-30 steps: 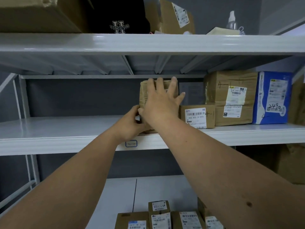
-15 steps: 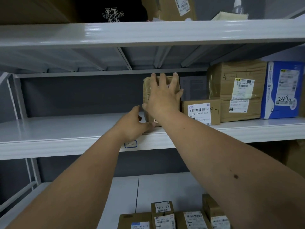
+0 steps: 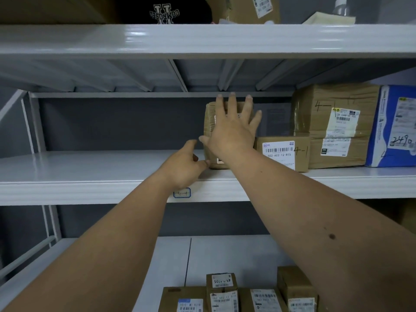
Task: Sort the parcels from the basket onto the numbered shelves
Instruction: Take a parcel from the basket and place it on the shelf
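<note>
A brown parcel (image 3: 210,131) stands upright on the middle shelf (image 3: 90,176), its right side close against a small box (image 3: 284,153) marked 4-1. The right hand (image 3: 231,134) lies flat on the parcel's front face, fingers straight and spread, gripping nothing. The left hand (image 3: 183,168) is beside the parcel's lower left corner with fingers loosely bent; whether its fingertips touch the cardboard cannot be told, and it appears to hold nothing. A tag (image 3: 182,192) on the shelf's front edge reads something like 4-1, matching the marks on the small box and on the big box (image 3: 333,124) further right, so this looks like the right slot. The step in hand seems to be seating the parcel. To do it well, push with the flat palm low on the face rather than high, since a tall, narrow parcel may tip backward if pressed near its top. The left hand can steady the lower left corner and nudge the parcel rightward so it sits flush with its neighbour. Keep its label facing outward if one is there; the palm hides most of the front. Draw both hands straight back so nothing is dragged off the edge. More parcels (image 3: 221,289) sit on the shelf below.
</note>
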